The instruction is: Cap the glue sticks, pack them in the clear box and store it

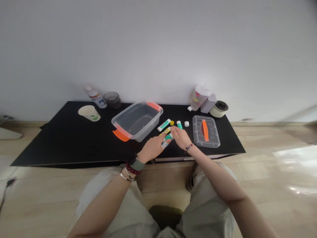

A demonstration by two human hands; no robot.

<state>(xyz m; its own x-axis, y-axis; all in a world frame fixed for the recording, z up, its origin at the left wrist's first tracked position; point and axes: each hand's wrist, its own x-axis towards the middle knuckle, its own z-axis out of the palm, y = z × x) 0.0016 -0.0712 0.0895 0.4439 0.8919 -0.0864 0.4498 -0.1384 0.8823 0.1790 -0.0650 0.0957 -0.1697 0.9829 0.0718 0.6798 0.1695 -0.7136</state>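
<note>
Low over the front of the black table, my left hand (152,148) is closed around a green-and-white glue stick (168,137). My right hand (182,137) is closed at the upper end of the same stick; its fingertips are partly hidden. Just beyond lie another green-and-white glue stick (164,125) and a yellow-labelled one (165,131), partly covered by my left hand. A third green glue stick (179,124) lies behind my right hand. Near them are a small yellow cap (171,123) and a white cap (186,124).
An open clear box (138,120) with orange clips stands left of the sticks. Its lid (206,131) lies at right. Along the back are a paper cup (89,113), spray can (96,97), dark glass (112,99), lidded tumbler (198,97), white cap (189,108) and black-lidded jar (219,109).
</note>
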